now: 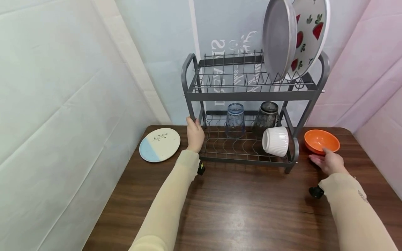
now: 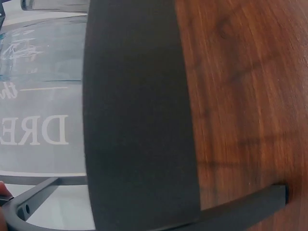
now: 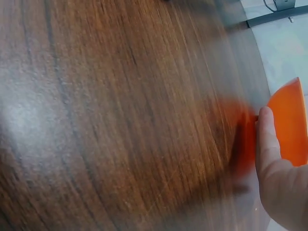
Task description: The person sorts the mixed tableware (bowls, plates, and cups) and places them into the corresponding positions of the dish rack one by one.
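My left hand (image 1: 195, 136) grips the left upright of the dark grey two-tier dish rack (image 1: 251, 96). Only a sliver of that hand shows at the left wrist view's lower left edge, beside the rack's frame (image 2: 139, 120). To the right of the rack, an orange bowl (image 1: 321, 138) stands on the table. My right hand (image 1: 331, 163) is at the bowl's near side, fingers extended and thumb at the rim. In the right wrist view, a straight digit of the right hand (image 3: 279, 183) lies along the outside of the orange bowl (image 3: 291, 125).
On the upper tier, a grey plate (image 1: 277, 38) and a strawberry-patterned plate (image 1: 314, 42) stand upright. Below are a blue glass (image 1: 235, 120), a dark glass (image 1: 267, 116) and a tilted white ribbed cup (image 1: 277, 141). A blue-and-cream plate (image 1: 160, 144) lies left of the rack.
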Demonstrator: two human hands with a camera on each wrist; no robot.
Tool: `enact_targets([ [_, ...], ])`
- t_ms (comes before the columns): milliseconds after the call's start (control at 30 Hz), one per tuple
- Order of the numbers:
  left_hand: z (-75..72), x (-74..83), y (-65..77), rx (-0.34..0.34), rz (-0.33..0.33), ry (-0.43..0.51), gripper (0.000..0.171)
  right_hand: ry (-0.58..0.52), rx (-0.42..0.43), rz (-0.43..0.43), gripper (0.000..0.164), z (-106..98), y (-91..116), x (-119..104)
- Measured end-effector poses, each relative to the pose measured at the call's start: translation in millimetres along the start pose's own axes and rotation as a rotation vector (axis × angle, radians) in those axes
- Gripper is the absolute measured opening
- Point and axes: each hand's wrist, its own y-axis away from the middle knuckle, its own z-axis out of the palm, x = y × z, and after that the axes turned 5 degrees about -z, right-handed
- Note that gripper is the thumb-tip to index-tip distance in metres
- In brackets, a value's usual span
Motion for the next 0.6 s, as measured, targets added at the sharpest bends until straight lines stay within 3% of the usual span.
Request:
enact_targets([
  [333,0.5,0.5,0.9,0.009,-0.002,-0.009,0.021,-0.013,0.02,0.059,0.079,-1.2,-5.8,-4.6],
  [600,1.3,-3.2,1.5,0.01,-0.016,-0.042,0.03,-0.043,0.088,0.117,0.081,-0.9,-0.4,-5.1],
])
